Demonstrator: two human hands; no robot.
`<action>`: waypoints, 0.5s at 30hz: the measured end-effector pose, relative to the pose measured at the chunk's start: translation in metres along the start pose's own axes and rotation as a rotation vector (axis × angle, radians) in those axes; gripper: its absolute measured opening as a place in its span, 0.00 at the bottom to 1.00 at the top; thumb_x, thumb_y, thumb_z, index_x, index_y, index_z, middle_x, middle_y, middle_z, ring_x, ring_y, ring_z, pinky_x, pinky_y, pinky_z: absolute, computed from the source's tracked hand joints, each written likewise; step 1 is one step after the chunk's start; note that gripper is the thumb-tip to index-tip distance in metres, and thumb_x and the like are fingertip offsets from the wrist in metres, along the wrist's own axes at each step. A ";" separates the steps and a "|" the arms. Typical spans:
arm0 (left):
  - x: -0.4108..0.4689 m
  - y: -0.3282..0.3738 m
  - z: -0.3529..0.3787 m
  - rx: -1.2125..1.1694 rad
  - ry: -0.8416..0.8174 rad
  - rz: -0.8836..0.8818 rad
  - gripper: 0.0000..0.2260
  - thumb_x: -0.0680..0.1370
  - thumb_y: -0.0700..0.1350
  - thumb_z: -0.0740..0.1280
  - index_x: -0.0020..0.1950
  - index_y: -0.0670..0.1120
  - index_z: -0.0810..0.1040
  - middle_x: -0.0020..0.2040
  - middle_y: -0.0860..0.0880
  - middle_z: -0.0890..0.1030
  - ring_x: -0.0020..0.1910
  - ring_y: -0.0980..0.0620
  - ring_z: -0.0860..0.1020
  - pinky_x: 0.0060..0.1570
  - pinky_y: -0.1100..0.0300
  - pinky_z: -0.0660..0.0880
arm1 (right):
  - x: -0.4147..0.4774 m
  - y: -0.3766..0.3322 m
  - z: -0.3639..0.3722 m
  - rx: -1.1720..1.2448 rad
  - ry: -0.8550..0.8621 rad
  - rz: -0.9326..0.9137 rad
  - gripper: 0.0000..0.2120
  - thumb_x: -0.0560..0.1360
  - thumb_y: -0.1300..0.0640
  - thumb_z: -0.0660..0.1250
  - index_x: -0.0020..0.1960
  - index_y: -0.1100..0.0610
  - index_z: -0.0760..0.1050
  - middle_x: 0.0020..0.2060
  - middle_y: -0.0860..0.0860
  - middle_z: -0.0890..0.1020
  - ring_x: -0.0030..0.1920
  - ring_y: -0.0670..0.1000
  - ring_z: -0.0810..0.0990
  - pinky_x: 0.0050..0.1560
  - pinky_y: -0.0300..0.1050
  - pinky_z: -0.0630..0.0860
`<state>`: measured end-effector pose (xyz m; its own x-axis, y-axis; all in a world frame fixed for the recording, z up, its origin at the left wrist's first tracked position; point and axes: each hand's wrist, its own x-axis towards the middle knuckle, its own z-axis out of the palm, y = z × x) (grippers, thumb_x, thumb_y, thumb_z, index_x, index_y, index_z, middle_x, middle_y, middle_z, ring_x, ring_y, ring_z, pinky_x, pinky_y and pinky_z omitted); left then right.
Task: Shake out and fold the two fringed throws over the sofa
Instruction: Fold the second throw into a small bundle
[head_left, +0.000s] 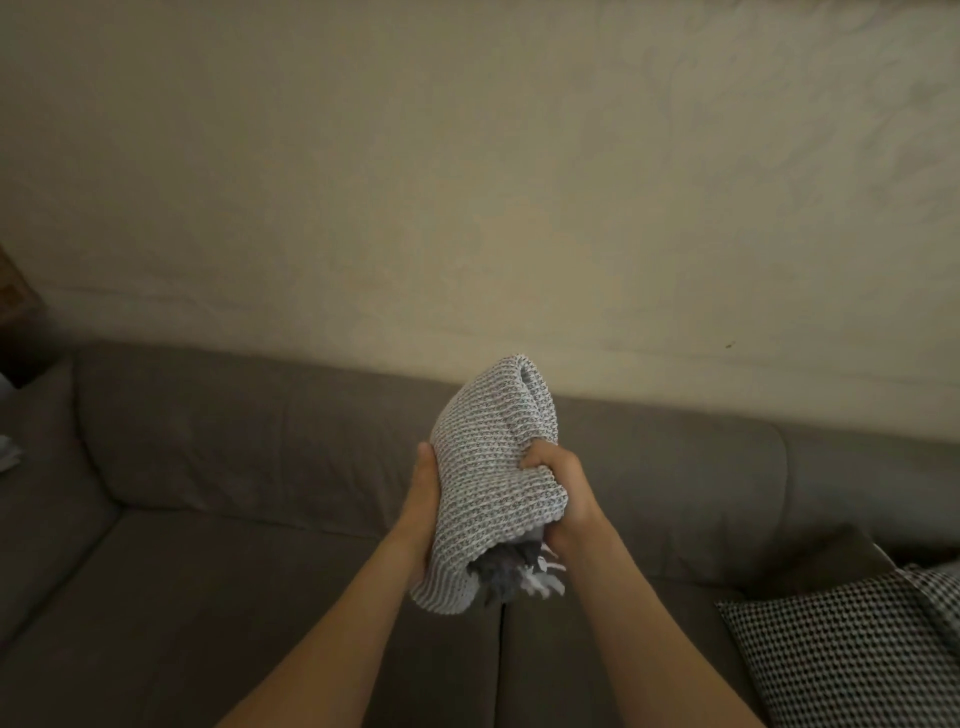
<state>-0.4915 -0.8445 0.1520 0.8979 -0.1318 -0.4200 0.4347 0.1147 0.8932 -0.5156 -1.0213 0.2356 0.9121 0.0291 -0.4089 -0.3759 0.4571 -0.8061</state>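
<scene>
Folded grey-and-white knitted fringed throw (493, 483) held up over the grey-brown fabric sofa (260, 545), above its seat-cushion seam. The right hand (563, 488) clenches the throw's right edge. The left hand (423, 499) grips its left side, fingers hidden behind. Black-and-white checked fabric (852, 654) lies at the sofa's right end.

Grey-and-white ribbed throw (493, 467), taupe sofa (260, 519), black-and-white checked cushion (841, 654)

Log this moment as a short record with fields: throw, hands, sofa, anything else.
throw: grey-white knit, bundled, fringe at its lower end, held above the sofa
left hand: holds its left side
right hand: grips its right edge, fingers curled
sofa: grey-brown
other: checked fabric, lower right of view
</scene>
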 end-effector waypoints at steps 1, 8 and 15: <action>0.004 0.000 0.000 0.088 0.087 0.032 0.40 0.76 0.80 0.48 0.73 0.56 0.77 0.71 0.46 0.80 0.69 0.45 0.79 0.72 0.40 0.73 | 0.003 -0.003 -0.002 -0.016 0.017 0.031 0.19 0.59 0.62 0.73 0.49 0.66 0.82 0.53 0.64 0.85 0.53 0.66 0.84 0.58 0.68 0.79; -0.034 0.040 0.012 0.478 0.087 0.494 0.27 0.78 0.73 0.62 0.68 0.57 0.79 0.62 0.58 0.81 0.63 0.60 0.79 0.61 0.60 0.75 | 0.015 -0.023 -0.008 0.009 0.314 -0.011 0.16 0.73 0.58 0.74 0.57 0.66 0.79 0.48 0.63 0.87 0.47 0.63 0.88 0.50 0.66 0.84; -0.040 0.016 0.024 0.614 0.043 0.539 0.56 0.57 0.68 0.85 0.79 0.61 0.61 0.73 0.61 0.71 0.73 0.59 0.71 0.72 0.50 0.74 | 0.026 -0.033 0.006 0.135 0.395 -0.068 0.31 0.80 0.62 0.66 0.79 0.50 0.58 0.61 0.63 0.78 0.50 0.66 0.85 0.49 0.69 0.83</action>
<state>-0.5220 -0.8607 0.1863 0.9799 -0.1736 0.0980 -0.1623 -0.4097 0.8977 -0.4782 -1.0303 0.2542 0.7915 -0.3360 -0.5105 -0.2683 0.5594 -0.7842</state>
